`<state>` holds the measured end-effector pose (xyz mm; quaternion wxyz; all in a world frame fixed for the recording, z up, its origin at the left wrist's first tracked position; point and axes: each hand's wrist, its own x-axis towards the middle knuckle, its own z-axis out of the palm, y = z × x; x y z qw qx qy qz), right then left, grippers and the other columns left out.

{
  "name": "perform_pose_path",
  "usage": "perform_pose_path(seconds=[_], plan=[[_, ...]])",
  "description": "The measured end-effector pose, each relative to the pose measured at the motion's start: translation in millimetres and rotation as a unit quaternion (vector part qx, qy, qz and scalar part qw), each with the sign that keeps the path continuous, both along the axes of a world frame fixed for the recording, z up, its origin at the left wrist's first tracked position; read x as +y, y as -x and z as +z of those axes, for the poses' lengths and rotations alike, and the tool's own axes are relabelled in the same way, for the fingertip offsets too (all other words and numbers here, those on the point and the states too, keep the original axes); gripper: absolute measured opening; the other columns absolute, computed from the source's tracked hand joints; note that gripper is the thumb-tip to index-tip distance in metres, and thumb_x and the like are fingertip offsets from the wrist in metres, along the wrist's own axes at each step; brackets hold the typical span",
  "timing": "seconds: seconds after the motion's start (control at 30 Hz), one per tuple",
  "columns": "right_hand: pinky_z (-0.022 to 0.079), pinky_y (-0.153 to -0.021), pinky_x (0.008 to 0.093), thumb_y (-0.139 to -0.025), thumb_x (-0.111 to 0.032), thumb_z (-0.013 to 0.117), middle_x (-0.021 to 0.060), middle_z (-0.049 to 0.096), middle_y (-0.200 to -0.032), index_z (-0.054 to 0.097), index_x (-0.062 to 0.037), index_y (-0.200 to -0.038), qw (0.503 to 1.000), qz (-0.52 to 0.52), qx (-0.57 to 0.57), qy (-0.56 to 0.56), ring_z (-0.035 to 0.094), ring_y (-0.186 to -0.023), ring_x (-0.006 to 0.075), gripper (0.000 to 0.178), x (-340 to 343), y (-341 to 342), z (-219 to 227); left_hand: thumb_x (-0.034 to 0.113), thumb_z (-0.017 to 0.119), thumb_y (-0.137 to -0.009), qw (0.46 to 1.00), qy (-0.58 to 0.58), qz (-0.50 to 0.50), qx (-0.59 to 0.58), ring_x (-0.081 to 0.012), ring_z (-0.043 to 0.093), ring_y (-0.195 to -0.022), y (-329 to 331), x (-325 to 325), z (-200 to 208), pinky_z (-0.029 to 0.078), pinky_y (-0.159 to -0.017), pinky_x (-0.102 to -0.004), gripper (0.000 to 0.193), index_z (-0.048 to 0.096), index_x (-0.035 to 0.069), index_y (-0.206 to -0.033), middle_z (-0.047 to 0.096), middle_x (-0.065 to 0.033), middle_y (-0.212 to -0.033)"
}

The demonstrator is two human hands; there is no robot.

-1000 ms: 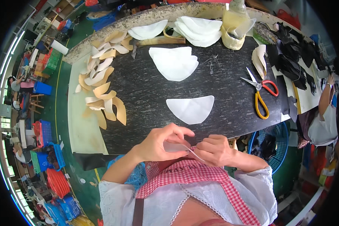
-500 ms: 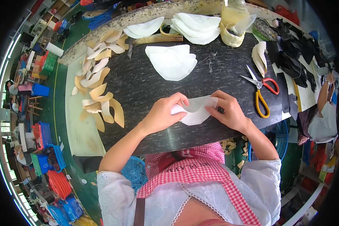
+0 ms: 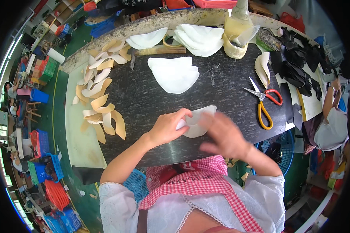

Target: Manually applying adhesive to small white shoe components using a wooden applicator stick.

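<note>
In front of me, my left hand (image 3: 169, 126) pinches the left end of a thin white crescent-shaped sheet (image 3: 199, 130) between thumb and fingers. My right hand (image 3: 226, 136) is blurred by motion beside and partly over the sheet's right side; its thumb stands apart from the fingers and nothing shows in it. Beyond the hands, a small fanned stack of similar white pieces (image 3: 174, 75) lies on the dark work surface (image 3: 144, 108). Scissors (image 3: 263, 97) with one red and one yellow handle lie spread to the right of my right hand.
Beige curved pieces (image 3: 99, 89) are heaped along the left. More white stacks (image 3: 200, 40), a wooden-handled tool (image 3: 159, 50) and a yellowish container (image 3: 236, 44) line the back. Black scraps (image 3: 299, 70) lie far right. A blue basket (image 3: 286, 151) stands below the right edge. Another person (image 3: 332, 126) is at right.
My right hand has let go of the sheet's right end and moved down and toward me. The left hand keeps its hold. The view has shifted slightly.
</note>
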<state>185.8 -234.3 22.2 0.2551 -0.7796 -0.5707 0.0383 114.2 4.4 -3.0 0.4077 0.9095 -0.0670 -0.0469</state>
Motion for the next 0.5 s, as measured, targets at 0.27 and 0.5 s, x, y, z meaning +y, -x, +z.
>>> perform_pose_path(seconds=[0.27,0.5], plan=[[0.026,-0.114,0.0446,-0.079,-0.035,0.067,0.0159,0.035,-0.149,0.042,-0.0047,-0.139,0.984,0.049,-0.076,0.154,0.032,-0.14,0.0294,0.073,-21.2,35.7,-15.7,0.013,0.077,-0.072,0.924,-0.202,0.13,-0.297,-0.0295,0.061,-0.083,11.9,56.9,13.9,0.05,-0.07,-0.0387,0.031,0.06,0.007,-0.097,0.061,-0.0101,-0.091],[0.038,-0.097,0.0496,-0.064,-0.007,0.072,0.0046,0.068,-0.106,0.069,-0.0117,-0.082,0.939,-0.092,-0.298,-0.146,0.057,-0.108,0.0275,0.018,-49.6,-4.1,44.4,0.012,0.07,-0.079,0.951,-0.086,0.023,-0.298,-0.0244,0.06,-0.099,55.7,12.2,18.4,0.042,-0.094,-0.0449,0.029,0.064,0.005,-0.106,0.064,-0.0091,-0.105]])
